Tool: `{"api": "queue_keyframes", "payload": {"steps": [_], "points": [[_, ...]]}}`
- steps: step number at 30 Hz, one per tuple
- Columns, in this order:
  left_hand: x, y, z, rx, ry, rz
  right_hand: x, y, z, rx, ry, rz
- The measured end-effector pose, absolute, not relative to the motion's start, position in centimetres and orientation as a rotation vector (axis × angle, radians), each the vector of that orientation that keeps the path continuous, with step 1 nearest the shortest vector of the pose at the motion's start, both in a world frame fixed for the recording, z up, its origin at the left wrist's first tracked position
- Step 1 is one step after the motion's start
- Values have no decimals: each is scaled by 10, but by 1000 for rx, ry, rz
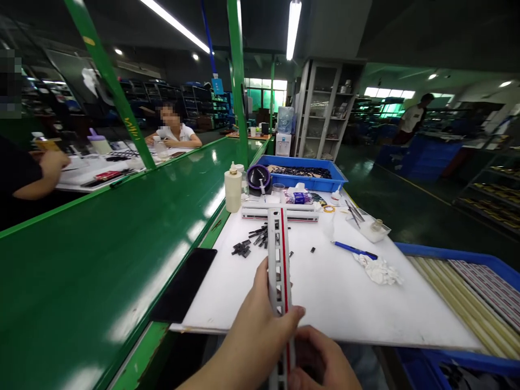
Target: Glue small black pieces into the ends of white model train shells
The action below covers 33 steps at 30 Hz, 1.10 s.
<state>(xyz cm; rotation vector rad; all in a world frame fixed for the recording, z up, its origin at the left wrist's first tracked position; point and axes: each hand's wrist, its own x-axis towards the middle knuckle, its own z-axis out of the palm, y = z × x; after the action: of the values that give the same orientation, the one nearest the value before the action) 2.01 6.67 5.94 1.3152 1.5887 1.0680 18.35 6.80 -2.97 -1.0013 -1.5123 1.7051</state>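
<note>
Flat white worktop [325, 314]: before me, black rectangular pieces [242, 250] beyond the long white bar [272, 254] in my left hand [260, 322].
Left: long green belt [122, 260].
Far end: shallow blue plastic bin [284, 180] (round cream bottle [233, 190] before it).
Right: slim blue pen [354, 249] behind crumpled white tissue [379, 271].

"How much of the white shell [272, 260] shows?"
"Its near end drops out of view at the bottom, and the left hand [260, 319] covers a stretch."
"And the right hand [325, 360]?"
"Cut off too; its grip I can't tell."
"The black pieces [242, 248] toward the worktop's [341, 303] left edge?"
"Partly behind the shell, too small to make out."
"The blue tray [422, 248] beyond the right edge?"
"Its far side is cut off."
</note>
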Motion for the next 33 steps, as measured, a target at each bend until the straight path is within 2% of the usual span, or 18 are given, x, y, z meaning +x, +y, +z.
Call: {"api": "queue_keyframes", "payload": {"steps": [3,6,8,11,13,16,23,33], "points": [[8,84,92,1717,1622,926,203,131,0,-1199,-1869,1278],[-3,103,111,2003,1741,529,215,205,20,-1450,-2260,603],[-5,112,106,2148,1767,230,212,242,18,-1467,-2328,527],[-4,116,77,2303,1723,-43,203,268,2,-1453,-2350,516],[-3,113,55,2327,1725,-89,201,272,-10,-1445,-2342,509],[1,106,33,2384,1797,-13,207,274,-20,-1442,-2319,547],[33,110,15,2657,1706,217,213,280,-20,-1397,-2325,597],[36,134,4,2566,1983,213,224,259,-7,-1055,-2301,465]]}}
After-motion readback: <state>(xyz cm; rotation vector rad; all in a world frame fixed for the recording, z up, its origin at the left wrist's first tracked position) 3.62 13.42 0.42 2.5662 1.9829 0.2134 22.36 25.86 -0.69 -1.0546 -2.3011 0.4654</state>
